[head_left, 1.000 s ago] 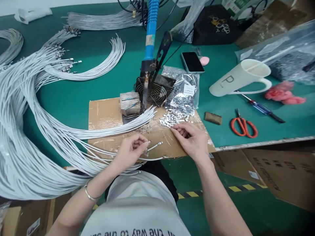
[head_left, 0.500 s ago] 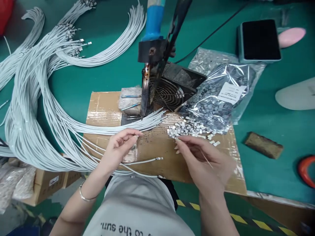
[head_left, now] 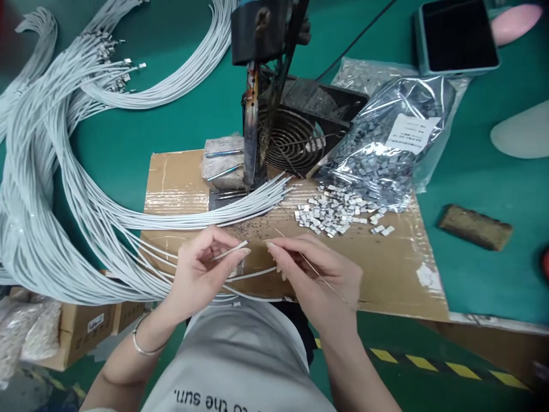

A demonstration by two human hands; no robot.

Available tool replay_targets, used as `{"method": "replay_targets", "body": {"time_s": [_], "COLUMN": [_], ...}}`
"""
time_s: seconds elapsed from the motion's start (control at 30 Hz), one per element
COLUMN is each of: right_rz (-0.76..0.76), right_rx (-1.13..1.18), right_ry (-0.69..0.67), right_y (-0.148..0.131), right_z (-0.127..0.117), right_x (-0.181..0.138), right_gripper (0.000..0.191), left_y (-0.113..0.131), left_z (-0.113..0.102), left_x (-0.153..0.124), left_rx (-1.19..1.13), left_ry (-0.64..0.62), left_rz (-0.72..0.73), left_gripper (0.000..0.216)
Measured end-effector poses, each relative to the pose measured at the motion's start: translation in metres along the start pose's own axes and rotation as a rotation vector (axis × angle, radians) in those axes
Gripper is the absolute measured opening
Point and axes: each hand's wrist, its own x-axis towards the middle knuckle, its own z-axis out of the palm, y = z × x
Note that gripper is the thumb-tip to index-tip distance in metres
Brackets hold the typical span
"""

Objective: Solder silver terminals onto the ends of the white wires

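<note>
My left hand is closed, thumb and forefinger pinching a white cable whose end points right. Facing it across a small gap is my right hand, also closed, with a thin solder wire running through its fingers. Whether a small part sits at the right fingertips is too small to tell. A soldering iron points down just above and behind my left hand. Beyond my right hand lies a pile of small white and silver connectors on the cardboard.
White cable bundles fill the left side. Behind the iron lies a black fan. A plastic bag of connectors, a brown block and a dark-screened device are on the right. A wrapped block holds thin blue tools.
My right hand has moved left from the connector pile towards my left hand. A cable end now shows in my left fingers. The view has shifted slightly.
</note>
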Motion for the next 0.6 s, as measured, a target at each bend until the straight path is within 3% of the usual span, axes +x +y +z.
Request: {"method": "replay_targets", "body": {"time_s": [0.23, 0.37, 0.4, 0.47, 0.6], "right_rz": [-0.02, 0.042, 0.054, 0.077, 0.101], "right_rx": [-0.048, -0.034, -0.017, 0.012, 0.048], "right_ry": [-0.017, 0.026, 0.036, 0.033, -0.017], "right_y": [-0.008, -0.008, -0.007, -0.006, -0.005], "right_z": [-0.007, -0.011, -0.011, -0.012, -0.008], "right_x": [0.011, 0.012, 0.012, 0.011, 0.009], "right_gripper": [0.016, 0.016, 0.016, 0.016, 0.017], "left_y": [-0.004, 0.002, 0.003, 0.003, -0.002], "left_z": [0.001, 0.002, 0.001, 0.0, -0.003], "left_x": [-0.003, 0.007, 0.01, 0.013, 0.014], "left_rx": [0.395, 0.624, 0.643, 0.547, 0.043], "left_ry": [-0.073, -0.183, -0.223, -0.297, -0.277], "left_rz": [0.425, 0.752, 0.774, 0.616, -0.086], "left_gripper": [0.009, 0.013, 0.014, 0.018, 0.024]}}
